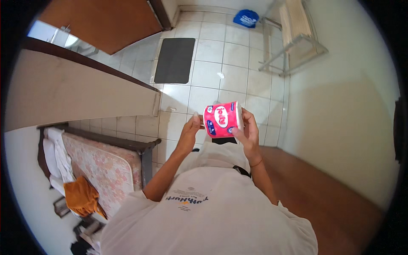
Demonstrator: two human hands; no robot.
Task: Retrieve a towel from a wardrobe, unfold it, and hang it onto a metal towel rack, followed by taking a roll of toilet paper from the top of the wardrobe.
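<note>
A toilet paper roll [222, 120] in a bright pink Jolly wrapper is held up in front of my waist, its printed side towards me. My right hand [250, 134] grips its right end, with the thumb on the front of the wrapper and the fingers around the white end. My left hand [191, 130] is at the roll's left end, its thumb raised off the wrapper. The left fingertips reach the roll's edge and are partly hidden, so whether they bear on it is unclear.
A bed with a floral mattress [105, 159] and an orange cloth [81, 196] lies left. White scraps [221, 75] and a dark mat [175, 60] are on the tiled floor. A metal-framed rack [299, 38] and a blue bag [246, 18] stand far right. A brown door [105, 19] is ajar.
</note>
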